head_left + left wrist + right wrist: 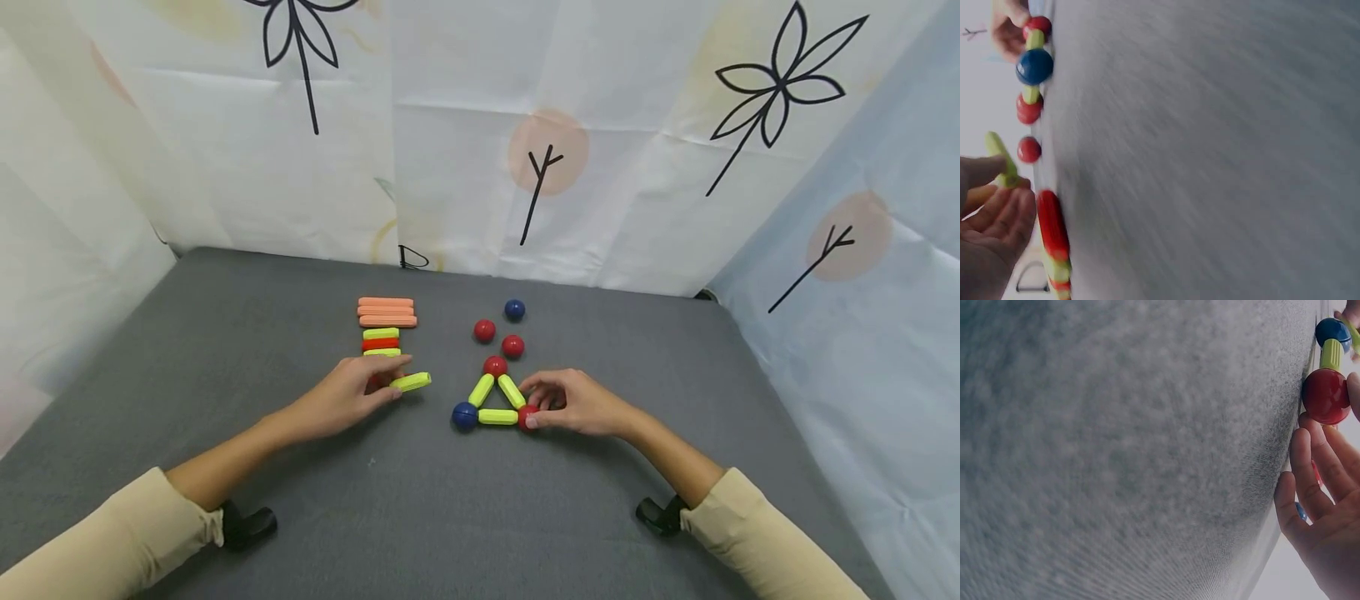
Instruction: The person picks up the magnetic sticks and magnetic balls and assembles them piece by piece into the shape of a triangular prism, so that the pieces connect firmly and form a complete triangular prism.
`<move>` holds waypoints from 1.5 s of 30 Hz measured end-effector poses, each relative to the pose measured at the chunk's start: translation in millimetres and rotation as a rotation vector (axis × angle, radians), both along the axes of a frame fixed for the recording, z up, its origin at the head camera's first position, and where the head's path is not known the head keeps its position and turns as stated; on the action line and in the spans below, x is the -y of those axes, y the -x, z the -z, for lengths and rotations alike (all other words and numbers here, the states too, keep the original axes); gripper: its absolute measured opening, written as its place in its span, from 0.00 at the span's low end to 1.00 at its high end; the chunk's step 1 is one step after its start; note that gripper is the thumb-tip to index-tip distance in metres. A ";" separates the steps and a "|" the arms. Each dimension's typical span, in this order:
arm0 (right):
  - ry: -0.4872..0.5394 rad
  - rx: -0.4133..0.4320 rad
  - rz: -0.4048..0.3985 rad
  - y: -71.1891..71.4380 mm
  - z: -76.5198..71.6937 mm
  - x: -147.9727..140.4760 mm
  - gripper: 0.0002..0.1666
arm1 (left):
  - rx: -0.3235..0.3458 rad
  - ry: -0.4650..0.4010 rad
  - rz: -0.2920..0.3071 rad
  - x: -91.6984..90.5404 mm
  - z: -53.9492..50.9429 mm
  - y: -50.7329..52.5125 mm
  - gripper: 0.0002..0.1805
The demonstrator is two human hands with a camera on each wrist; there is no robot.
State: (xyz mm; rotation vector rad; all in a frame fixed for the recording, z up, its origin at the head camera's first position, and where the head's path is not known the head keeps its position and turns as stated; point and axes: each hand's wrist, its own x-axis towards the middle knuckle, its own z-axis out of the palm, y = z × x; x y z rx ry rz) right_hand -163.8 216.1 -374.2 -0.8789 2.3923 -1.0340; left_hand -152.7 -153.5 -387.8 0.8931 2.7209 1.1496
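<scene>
My left hand [352, 393] pinches a short yellow-green rod [414, 382] between thumb and fingers, held above the table in the left wrist view. To its right lies a triangle of three yellow-green rods [498, 417], with a blue ball [465, 416] at the near left corner and a red ball [495, 367] at the far one. My right hand [581, 404] holds the near right corner's red ball [1325, 395] between thumb and fingertip; its other fingers are spread behind. Just beyond the left hand, short yellow and red rods [381, 333] lie in a stack-like row, partly hidden by that hand.
Several orange rods [386, 321] lie side by side at the back left. Beyond the triangle are two loose red balls [484, 331] and a loose blue ball [514, 310]. White printed cloth [465, 192] walls the grey table [420, 517] at the back and sides.
</scene>
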 end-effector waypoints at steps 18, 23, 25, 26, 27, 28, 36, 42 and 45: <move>-0.006 -0.005 -0.009 -0.4 1.3 -1.5 0.26 | 0.181 -0.295 0.020 -97.2 -5.7 43.2 0.17; -0.009 -0.006 -0.012 -1.0 0.0 -1.0 0.25 | 0.168 -0.262 0.044 -106.7 -4.2 51.4 0.16; -0.009 -0.008 -0.012 -1.2 -0.4 -0.7 0.25 | 0.174 -0.246 0.052 -108.7 -3.4 53.7 0.16; -0.008 -0.008 -0.013 -1.2 -0.5 -0.5 0.25 | 0.180 -0.234 0.055 -109.5 -2.8 54.7 0.16; -0.009 -0.010 -0.014 -1.3 -0.5 -0.4 0.25 | 0.187 -0.222 0.058 -110.1 -2.2 55.5 0.17; -0.009 -0.011 -0.014 -1.4 -0.4 -0.4 0.25 | 0.194 -0.210 0.062 -110.5 -1.5 56.3 0.17; -0.006 -0.004 -0.010 -2.0 1.3 0.2 0.25 | 0.154 -0.157 0.112 -92.7 -3.2 52.9 0.21; -0.009 -0.005 -0.006 -1.9 1.1 -0.8 0.26 | 0.079 -0.131 0.089 -44.5 -11.7 43.0 0.19; -0.010 -0.008 -0.007 -2.0 1.3 -1.0 0.26 | 0.063 -0.099 0.043 -17.8 -10.0 37.8 0.17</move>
